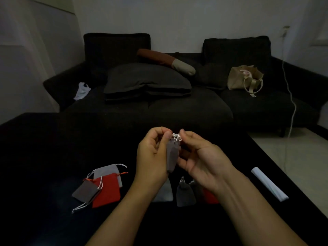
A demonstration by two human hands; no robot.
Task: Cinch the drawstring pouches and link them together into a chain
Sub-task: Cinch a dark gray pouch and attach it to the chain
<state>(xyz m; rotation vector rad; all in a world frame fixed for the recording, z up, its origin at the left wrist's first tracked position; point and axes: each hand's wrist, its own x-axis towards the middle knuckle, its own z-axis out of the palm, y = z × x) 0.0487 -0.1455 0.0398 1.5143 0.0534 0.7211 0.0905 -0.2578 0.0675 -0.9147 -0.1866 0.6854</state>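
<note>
With my left hand (pixel 152 153) gripping the grey pouch (pixel 171 157) by its neck, I'd have my right hand (pixel 198 157) — pinching the white drawstring (pixel 176 136) — pull straight outward, evenly, until the mouth gathers.

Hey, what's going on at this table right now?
A person is holding a grey pouch up over the black table, with the left hand gripping it and the right hand pinching the white drawstring at its top. A flat pile of three pouches, light grey, red and dark grey, lies to the left. More pouches lie under the hands, including a dark grey cinched one. I can't tell whether any are linked.
</note>
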